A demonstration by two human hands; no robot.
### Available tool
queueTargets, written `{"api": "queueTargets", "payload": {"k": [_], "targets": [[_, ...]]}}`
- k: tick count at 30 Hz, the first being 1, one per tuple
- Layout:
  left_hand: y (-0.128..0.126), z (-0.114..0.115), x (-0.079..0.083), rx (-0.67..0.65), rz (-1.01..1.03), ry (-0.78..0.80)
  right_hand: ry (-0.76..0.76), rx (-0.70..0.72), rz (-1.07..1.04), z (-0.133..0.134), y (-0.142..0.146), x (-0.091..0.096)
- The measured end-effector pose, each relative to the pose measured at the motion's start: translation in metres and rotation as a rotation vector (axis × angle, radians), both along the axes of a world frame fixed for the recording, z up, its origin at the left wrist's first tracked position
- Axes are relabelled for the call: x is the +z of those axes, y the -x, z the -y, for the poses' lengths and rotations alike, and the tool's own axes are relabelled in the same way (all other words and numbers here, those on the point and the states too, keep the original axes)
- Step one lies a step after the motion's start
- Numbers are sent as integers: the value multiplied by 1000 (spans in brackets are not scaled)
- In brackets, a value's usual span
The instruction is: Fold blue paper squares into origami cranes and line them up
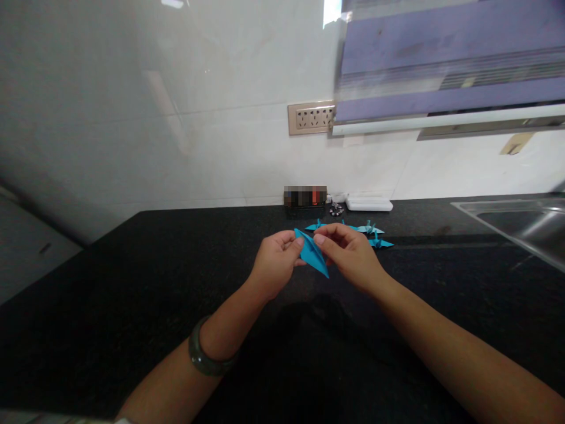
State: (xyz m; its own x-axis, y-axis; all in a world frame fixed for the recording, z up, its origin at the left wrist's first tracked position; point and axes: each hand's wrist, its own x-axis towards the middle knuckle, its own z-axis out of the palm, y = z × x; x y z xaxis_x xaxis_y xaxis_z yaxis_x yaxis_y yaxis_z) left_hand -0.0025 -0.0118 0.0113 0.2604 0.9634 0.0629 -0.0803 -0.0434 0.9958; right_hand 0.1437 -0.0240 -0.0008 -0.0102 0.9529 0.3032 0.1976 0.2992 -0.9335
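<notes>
A folded piece of blue origami paper (313, 257), pointed at its lower end, is held between both hands above the dark counter. My left hand (279, 254) pinches its left side, thumb on top. On the upper right edge, my right hand (346, 250) grips it between thumb and fingers. Just behind my hands stand several folded paper cranes, among them a blue crane (382, 242) and a paler crane (369, 228). Another blue crane (314, 226) is partly hidden by my fingers. A dark bangle (205, 353) circles my left wrist.
The black counter (132, 282) meets a pale tiled wall. Along it lie a dark box (304, 199), a small beaded ring (336, 209) and a white flat object (369, 203). A metal sink (529, 229) is set in at right. A socket panel (310, 118) and purple blind (441, 53) are above.
</notes>
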Motion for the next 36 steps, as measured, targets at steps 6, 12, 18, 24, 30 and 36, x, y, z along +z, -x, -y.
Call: {"api": "queueTargets", "payload": {"k": [6, 12, 18, 24, 30, 36], "targets": [[-2, 1, 3, 60, 17, -2, -294, -205, 450, 5, 4, -6], [-8, 9, -6, 56, -116, -158, -377, -323, 704, 5, 0, -10], [-5, 10, -17, 139, -275, -308, -336, -335, 827, 4, 1, -6], [-4, 9, -17, 147, -264, -323, -308, -340, 791, 5, 2, -6], [-4, 4, -13, 173, -181, -255, -171, -206, 524, 2, -2, -1], [-5, 3, -6, 156, -83, -95, 69, -60, 52, -1, -1, 2]]}}
